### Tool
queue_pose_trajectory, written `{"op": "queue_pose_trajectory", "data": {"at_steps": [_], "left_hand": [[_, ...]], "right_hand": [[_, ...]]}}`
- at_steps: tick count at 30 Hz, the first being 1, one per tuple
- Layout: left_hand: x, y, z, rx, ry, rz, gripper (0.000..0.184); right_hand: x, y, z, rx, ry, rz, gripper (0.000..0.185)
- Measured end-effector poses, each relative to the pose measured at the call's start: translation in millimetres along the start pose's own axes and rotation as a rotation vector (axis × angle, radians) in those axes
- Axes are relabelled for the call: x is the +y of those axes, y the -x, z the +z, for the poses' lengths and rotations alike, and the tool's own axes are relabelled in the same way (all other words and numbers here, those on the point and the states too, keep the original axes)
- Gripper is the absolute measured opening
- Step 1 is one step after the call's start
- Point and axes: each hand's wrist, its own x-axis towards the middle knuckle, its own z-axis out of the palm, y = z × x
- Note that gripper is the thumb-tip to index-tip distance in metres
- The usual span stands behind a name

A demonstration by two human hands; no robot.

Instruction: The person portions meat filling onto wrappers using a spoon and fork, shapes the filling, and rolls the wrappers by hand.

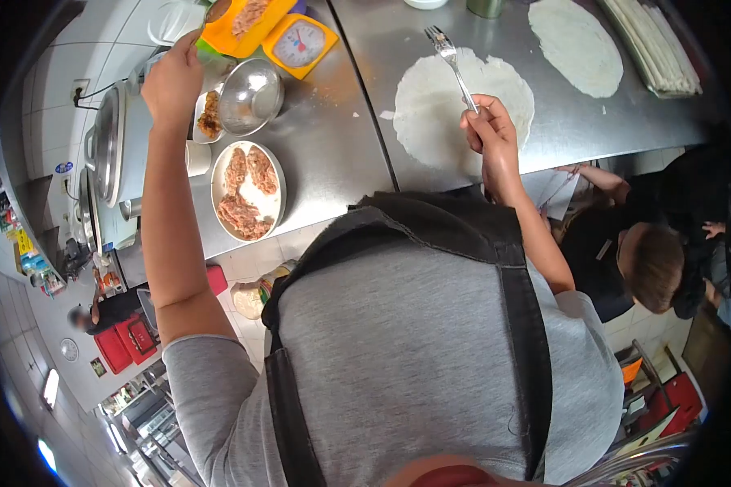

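At the upper left, my left hand [173,85] is closed at the edge of a yellow tray [256,40] with minced meat on it, above a yellow dial scale [299,45]. My right hand [493,134] grips a metal fork [455,65] by its handle, tines pointing away from me with a bit of food on them. Beneath the fork lies a round flat sheet of dough [422,114]. A white oval dish [274,203] with several lumps of minced meat sits near the table's front edge. Beside the tray is a metal bowl [252,97].
Another dough sheet [575,49] and a stack of folded sheets [654,49] lie at the right of the steel table [333,154]. A small dish of brown food [210,115] and a large lidded pot [110,146] are at left. People are at the lower right.
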Motion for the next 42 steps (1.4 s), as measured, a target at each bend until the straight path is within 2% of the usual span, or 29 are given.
{"op": "queue_pose_trajectory", "data": {"at_steps": [3, 7, 10, 11, 14, 19, 22, 26, 28, 29, 31, 35, 38, 41, 42], "left_hand": [[-16.9, -7.6, 18.5, -0.06, -0.001, -0.052, 0.035], [-7.8, -4.3, 24.1, -0.114, 0.084, -0.123, 0.036], [0.2, -3.0, 20.8, -0.093, 0.106, -0.116, 0.036], [4.4, -2.9, 19.0, -0.097, 0.097, -0.109, 0.036], [5.6, -9.1, 30.2, -0.062, 0.112, -0.083, 0.037], [1.4, -24.3, 47.4, -0.112, 0.181, -0.108, 0.036], [2.2, -20.5, 45.1, -0.155, 0.3, -0.111, 0.033], [-5.8, -8.2, 27.9, -0.156, 0.456, -0.067, 0.032], [-3.6, -7.7, 20.8, -0.07, 0.4, -0.103, 0.031], [-0.8, -7.3, 17.0, -0.029, 0.371, -0.12, 0.03], [7.4, -9.0, 6.9, -0.077, 0.188, -0.11, 0.031], [28.1, -8.6, -8.8, -0.257, -0.054, -0.109, 0.032], [45.8, -3.8, -16.0, -0.334, -0.054, -0.138, 0.028], [52.4, 3.4, -7.6, -0.106, 0.122, -0.186, 0.012], [55.0, 4.2, -5.4, -0.118, 0.181, -0.211, 0.015]], "right_hand": [[-10.8, -20.2, 15.2, -0.035, 0.246, -0.295, 0.022], [-80.3, -48.8, 70.0, -0.079, 0.723, -0.74, 0.028], [-124.2, -79.4, 111.5, -0.146, 1.052, -0.933, 0.033], [-135.1, -93.0, 127.4, -0.147, 1.16, -0.992, 0.04], [-147.0, -142.8, 161.0, -0.218, 1.433, -1.208, 0.042], [-147.2, -181.3, 192.9, -0.41, 1.726, -1.21, 0.019], [-144.1, -193.9, 199.8, -0.489, 1.758, -1.125, 0.043], [-147.9, -205.6, 202.9, -0.538, 1.69, -1.15, 0.041], [-153.0, -210.0, 203.0, -0.554, 1.653, -1.165, 0.04], [-156.0, -212.3, 203.5, -0.561, 1.659, -1.195, 0.033], [-164.4, -218.3, 206.5, -0.574, 1.67, -1.257, 0.019], [-178.2, -233.2, 218.7, -0.588, 1.699, -1.362, 0.017], [-176.6, -247.5, 224.2, -0.661, 1.67, -1.423, 0.016], [-174.9, -254.1, 224.8, -0.763, 1.642, -1.389, 0.017], [-174.6, -254.6, 224.0, -0.775, 1.623, -1.387, 0.017]]}}
